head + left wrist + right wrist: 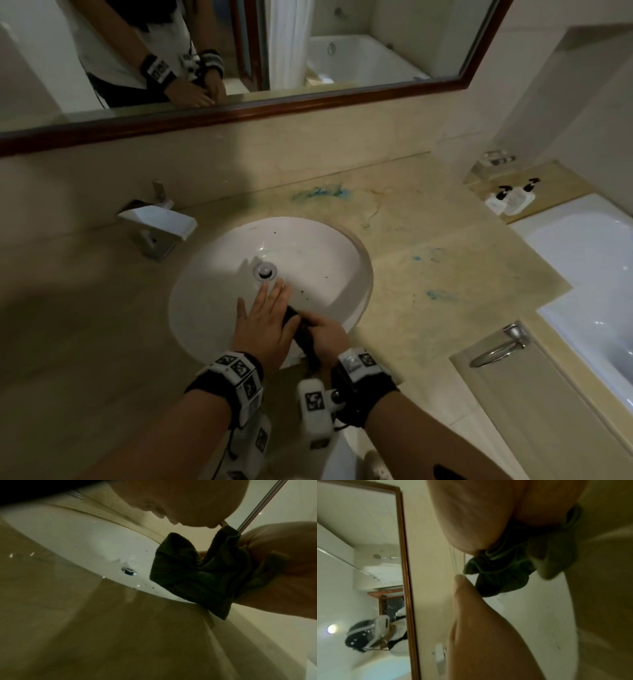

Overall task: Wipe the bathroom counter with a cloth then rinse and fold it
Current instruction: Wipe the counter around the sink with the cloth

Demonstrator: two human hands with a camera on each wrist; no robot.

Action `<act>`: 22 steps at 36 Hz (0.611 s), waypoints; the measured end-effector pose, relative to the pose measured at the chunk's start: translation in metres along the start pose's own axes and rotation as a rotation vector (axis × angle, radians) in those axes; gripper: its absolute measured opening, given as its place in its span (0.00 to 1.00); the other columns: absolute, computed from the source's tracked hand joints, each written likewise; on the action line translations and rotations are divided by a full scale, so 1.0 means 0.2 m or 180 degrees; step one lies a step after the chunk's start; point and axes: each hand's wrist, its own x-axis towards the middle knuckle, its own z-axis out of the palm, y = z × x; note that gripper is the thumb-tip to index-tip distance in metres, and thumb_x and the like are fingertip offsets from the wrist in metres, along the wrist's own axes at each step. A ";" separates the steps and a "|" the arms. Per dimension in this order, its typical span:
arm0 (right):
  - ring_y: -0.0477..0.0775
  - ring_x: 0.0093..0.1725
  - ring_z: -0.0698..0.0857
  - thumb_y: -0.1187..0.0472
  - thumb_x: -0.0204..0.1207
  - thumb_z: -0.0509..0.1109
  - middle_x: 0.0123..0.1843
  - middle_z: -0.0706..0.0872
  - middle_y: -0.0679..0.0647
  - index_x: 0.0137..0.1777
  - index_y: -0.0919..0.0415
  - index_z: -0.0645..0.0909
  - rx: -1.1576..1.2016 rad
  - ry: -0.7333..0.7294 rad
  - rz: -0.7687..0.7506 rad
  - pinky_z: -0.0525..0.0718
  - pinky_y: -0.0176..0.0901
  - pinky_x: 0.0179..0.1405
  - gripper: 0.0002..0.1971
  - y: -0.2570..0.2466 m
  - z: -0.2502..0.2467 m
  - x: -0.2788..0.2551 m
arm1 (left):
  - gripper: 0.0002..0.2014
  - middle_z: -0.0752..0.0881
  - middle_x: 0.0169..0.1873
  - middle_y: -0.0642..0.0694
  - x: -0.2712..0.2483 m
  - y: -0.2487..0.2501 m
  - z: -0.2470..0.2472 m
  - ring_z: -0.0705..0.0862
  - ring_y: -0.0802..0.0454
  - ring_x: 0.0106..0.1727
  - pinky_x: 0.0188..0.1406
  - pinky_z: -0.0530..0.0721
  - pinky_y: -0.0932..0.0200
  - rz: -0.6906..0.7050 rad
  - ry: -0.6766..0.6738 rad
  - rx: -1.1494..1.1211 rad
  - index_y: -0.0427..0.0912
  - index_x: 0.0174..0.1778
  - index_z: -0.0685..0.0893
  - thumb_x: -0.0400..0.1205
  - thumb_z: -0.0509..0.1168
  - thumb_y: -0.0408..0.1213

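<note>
Both hands over sink [205, 308] near edge, likely so drips land in the basin: right hand [327, 337] grip clenched round bunched dark cloth [301, 334], left hand [265, 323] flat, fingers straight, alongside it. Blue smears [322, 192] left on worktop [411, 240], so wiping looks unfinished.

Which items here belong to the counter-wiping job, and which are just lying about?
Part of the job:
- dark cloth, bunched in the right hand, left hand flat against it
- counter with blue smears
- sink
- faucet

Just lying about:
- two pump bottles
- bathtub
- bathtub tap
- mirror
</note>
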 end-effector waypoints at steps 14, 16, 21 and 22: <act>0.54 0.30 0.89 0.56 0.83 0.61 0.35 0.91 0.56 0.47 0.63 0.88 0.2593 0.0614 0.0509 0.87 0.39 0.27 0.15 0.13 -1.16 -0.05 | 0.46 0.36 0.83 0.55 0.20 0.57 0.18 0.34 0.54 0.83 0.79 0.35 0.37 -0.0281 -0.0097 0.0125 0.52 0.83 0.37 0.66 0.18 0.66; 0.45 0.25 0.87 0.61 0.83 0.59 0.28 0.89 0.47 0.50 0.58 0.84 0.2356 0.0974 0.0452 0.84 0.34 0.21 0.11 0.17 -1.37 -0.05 | 0.47 0.36 0.83 0.55 0.23 0.66 0.21 0.35 0.53 0.83 0.79 0.35 0.38 -0.0332 -0.0126 0.0116 0.51 0.83 0.36 0.65 0.18 0.65; 0.46 0.29 0.85 0.51 0.79 0.65 0.36 0.90 0.50 0.48 0.57 0.88 0.2232 0.1380 0.0384 0.78 0.31 0.18 0.13 0.23 -1.82 -0.07 | 0.48 0.36 0.83 0.54 0.29 0.83 0.29 0.35 0.53 0.83 0.79 0.35 0.38 -0.0492 -0.0125 0.0114 0.50 0.83 0.37 0.64 0.18 0.64; 0.52 0.37 0.86 0.50 0.79 0.66 0.43 0.89 0.52 0.53 0.56 0.87 0.1855 0.1581 0.0348 0.80 0.34 0.23 0.13 0.24 -1.90 -0.06 | 0.47 0.36 0.83 0.54 0.29 0.86 0.31 0.35 0.53 0.83 0.79 0.36 0.38 -0.0529 -0.0138 0.0149 0.50 0.83 0.36 0.64 0.18 0.64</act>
